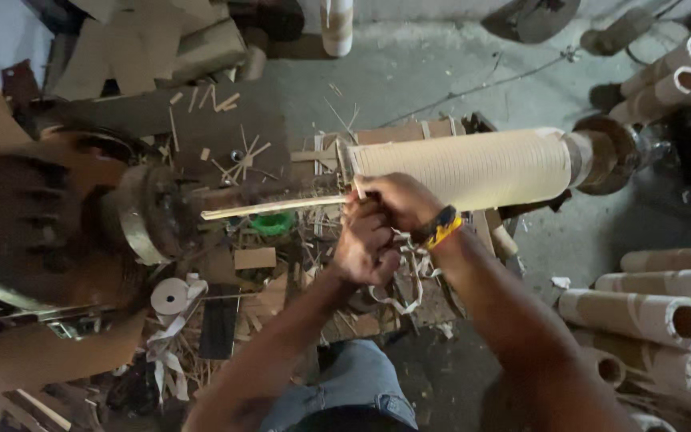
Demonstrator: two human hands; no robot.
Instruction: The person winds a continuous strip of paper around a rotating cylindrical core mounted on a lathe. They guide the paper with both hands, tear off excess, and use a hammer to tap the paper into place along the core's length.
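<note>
A pale ribbed cardboard tube [473, 164] lies sideways on a machine spindle, between a rusty round chuck [149, 212] on the left and a metal disc [601, 156] on the right. My right hand [397, 200], with a yellow and blue wristband, is closed at the tube's left end. It grips a thin pale strip [273, 206] that sticks out to the left. My left hand [365, 248] is a fist pressed right under the right hand and seems to clasp the same strip; its fingers hide that end.
Several brown cardboard tubes [657, 312] are stacked at the right, and more tubes [673, 80] lie at the upper right. Under the spindle are a white tape roll [171, 296], a green ring [272, 224], paper ribbons and wood slivers. Cardboard sheets [145, 48] lie at the top left.
</note>
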